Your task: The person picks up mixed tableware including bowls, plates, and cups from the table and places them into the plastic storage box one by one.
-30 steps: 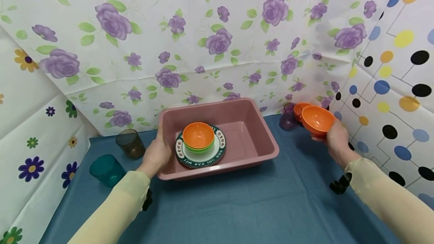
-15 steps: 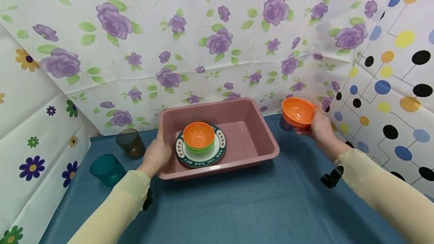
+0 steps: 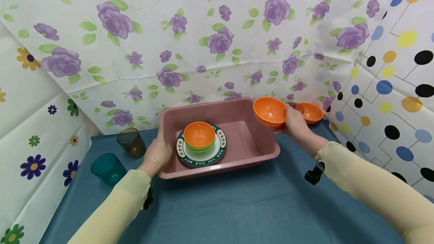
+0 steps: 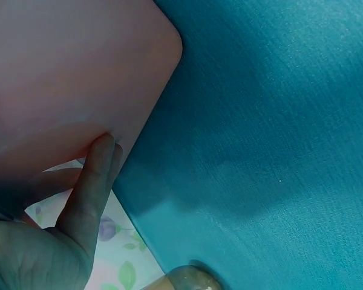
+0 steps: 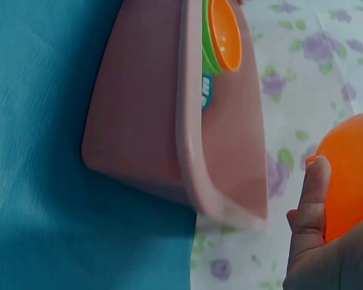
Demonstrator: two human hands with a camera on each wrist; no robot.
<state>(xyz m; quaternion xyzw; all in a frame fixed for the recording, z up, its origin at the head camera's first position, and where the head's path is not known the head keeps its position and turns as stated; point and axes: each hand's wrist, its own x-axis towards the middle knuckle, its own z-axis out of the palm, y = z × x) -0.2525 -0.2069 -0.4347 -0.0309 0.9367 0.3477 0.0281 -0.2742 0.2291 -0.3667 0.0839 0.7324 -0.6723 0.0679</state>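
My right hand (image 3: 296, 123) grips an orange bowl (image 3: 269, 110) by its right side, fingers under it and the bowl's mouth facing up. In the head view the bowl overlaps the right end of the pink basin (image 3: 237, 166). The right wrist view shows the bowl (image 5: 354, 172) to one side of the basin's end. At the basin's left rim, my left hand (image 3: 156, 155) holds on; in the left wrist view its fingers (image 4: 97, 163) lie against the outer wall. Inside the basin, an orange bowl (image 3: 199, 134) nests in a green bowl (image 3: 200, 150) on a green-rimmed plate (image 3: 220, 148).
Another orange bowl (image 3: 311, 113) stands at the back right, beside a cup mostly hidden behind my right hand. On the left are a brown cup (image 3: 131, 144) and a teal cup (image 3: 108, 169). Patterned sheets (image 3: 190, 48) hang behind and beside the blue tabletop (image 3: 217, 206).
My right hand has carried the orange bowl leftward from the back right corner to the basin's right end, uncovering the other orange bowl there. My left hand has stayed at the basin.
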